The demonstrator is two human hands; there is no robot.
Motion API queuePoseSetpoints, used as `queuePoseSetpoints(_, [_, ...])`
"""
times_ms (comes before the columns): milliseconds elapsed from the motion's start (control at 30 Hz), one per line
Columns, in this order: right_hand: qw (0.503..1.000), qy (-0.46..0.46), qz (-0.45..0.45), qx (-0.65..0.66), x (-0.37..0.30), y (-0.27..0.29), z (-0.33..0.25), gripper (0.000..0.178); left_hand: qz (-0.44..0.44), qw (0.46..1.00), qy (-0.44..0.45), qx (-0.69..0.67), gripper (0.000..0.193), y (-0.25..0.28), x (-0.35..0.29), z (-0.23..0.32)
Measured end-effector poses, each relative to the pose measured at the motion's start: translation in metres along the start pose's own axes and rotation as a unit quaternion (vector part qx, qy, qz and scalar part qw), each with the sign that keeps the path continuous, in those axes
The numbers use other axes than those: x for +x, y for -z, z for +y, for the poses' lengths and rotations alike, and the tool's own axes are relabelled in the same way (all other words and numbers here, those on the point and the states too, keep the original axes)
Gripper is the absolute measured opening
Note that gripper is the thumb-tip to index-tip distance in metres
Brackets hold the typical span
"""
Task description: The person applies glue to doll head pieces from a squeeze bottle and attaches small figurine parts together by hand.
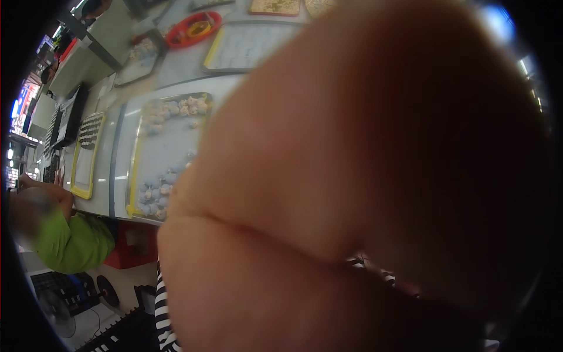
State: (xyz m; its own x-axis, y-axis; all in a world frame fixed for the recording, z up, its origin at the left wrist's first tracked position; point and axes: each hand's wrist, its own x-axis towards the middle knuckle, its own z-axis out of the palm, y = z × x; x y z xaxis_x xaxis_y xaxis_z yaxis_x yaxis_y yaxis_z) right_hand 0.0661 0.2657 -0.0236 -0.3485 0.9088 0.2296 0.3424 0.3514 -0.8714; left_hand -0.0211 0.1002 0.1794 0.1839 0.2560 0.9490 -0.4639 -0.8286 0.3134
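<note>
Bare skin of one of my arms or hands (264,176) fills the middle and right of the view, very close and blurred. A deep crease runs across it, and its right part is dark. I cannot tell which side it belongs to, and no fingers can be made out. Past its left edge lies a clear tray with yellow edging (134,170). Pale rounded small pieces (153,196) are grouped at its near end, and cream-coloured ones (190,107) at its far end. Anything my hands hold is hidden. Black-and-white striped cloth (162,305) shows below.
Another yellow-edged tray (83,170) with dark striped rows lies farther left. Beyond are a pale tray (246,50) and a red round basin (193,30). A person in a green top (73,240) sits at the left near a red crate (135,243). A fan (56,311) stands at the lower left.
</note>
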Motion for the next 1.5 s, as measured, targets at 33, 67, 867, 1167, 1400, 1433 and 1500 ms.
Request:
queuePoseSetpoints(33, [0.987,-0.036,0.069,0.140,-0.008,0.005,-0.030,0.019,0.004,1.000,-0.001,-0.001,0.016,-0.013,-0.003,-0.004])
queuePoseSetpoints(67, [0.987,-0.039,0.073,0.140,-0.007,0.005,-0.026,0.019,0.006,1.000,-0.004,-0.003,0.016,-0.024,-0.005,-0.009])
queuePoseSetpoints(867, [0.985,-0.085,0.034,0.145,-0.015,0.020,-0.017,0.022,0.106,0.981,-0.163,0.012,0.018,0.061,0.029,-0.029])
queuePoseSetpoints(1167, [0.984,-0.105,0.030,0.142,-0.023,0.033,-0.035,0.018,0.106,0.972,-0.205,0.040,0.019,0.041,0.047,0.002])
queuePoseSetpoints(1400, [0.983,-0.134,0.008,0.126,-0.019,0.043,-0.055,0.023,0.104,0.959,-0.256,0.060,0.020,0.046,0.072,0.016])
queuePoseSetpoints(1433, [0.984,-0.127,0.013,0.124,-0.017,0.045,-0.057,0.023,0.103,0.956,-0.268,0.060,0.020,0.045,0.076,0.019])
queuePoseSetpoints(1500, [0.985,-0.110,0.012,0.129,-0.013,0.043,-0.079,0.024,0.095,0.949,-0.288,0.081,0.021,0.037,0.084,0.032])
